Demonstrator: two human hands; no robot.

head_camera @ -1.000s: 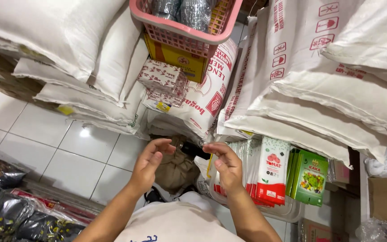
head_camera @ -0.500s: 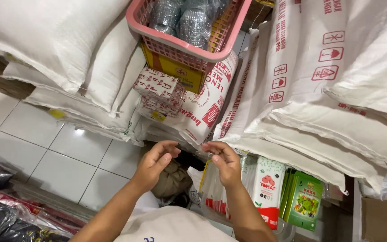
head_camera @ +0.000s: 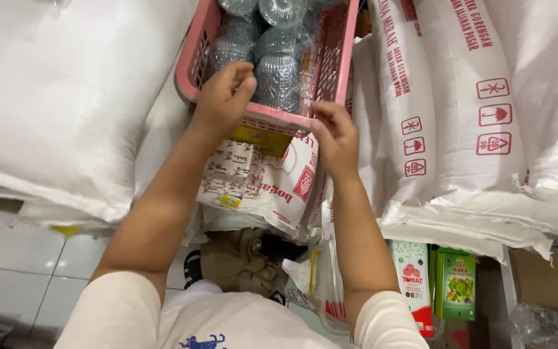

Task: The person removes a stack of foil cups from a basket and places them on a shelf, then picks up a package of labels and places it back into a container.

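I observe both hands raised to the pink perforated plastic basket (head_camera: 334, 61), which sits atop stacked white woven sacks with red print (head_camera: 466, 97). The left hand (head_camera: 222, 97) has its grip clamped on the basket's near rim, fingers curled over the edge and inside, touching the clear-wrapped stacks of ribbed transparent plastic cups (head_camera: 272, 64) that fill the basket. The right hand (head_camera: 336, 139) rests just below and beside the same rim; its fingers are bent, but I cannot tell whether its grip is closed on the rim or only pressed against it. Directly beneath the left grip lie a yellow carton (head_camera: 258, 137) and a white printed flour bag (head_camera: 263, 187), on which the basket partly bears. My judgement of risk: the basket overhangs its support toward the person, so a pull by the left grip alone could tip it forward and spill the cups. The slick wrap offers little friction, and the soft sacks beside the right grip could slump if disturbed.
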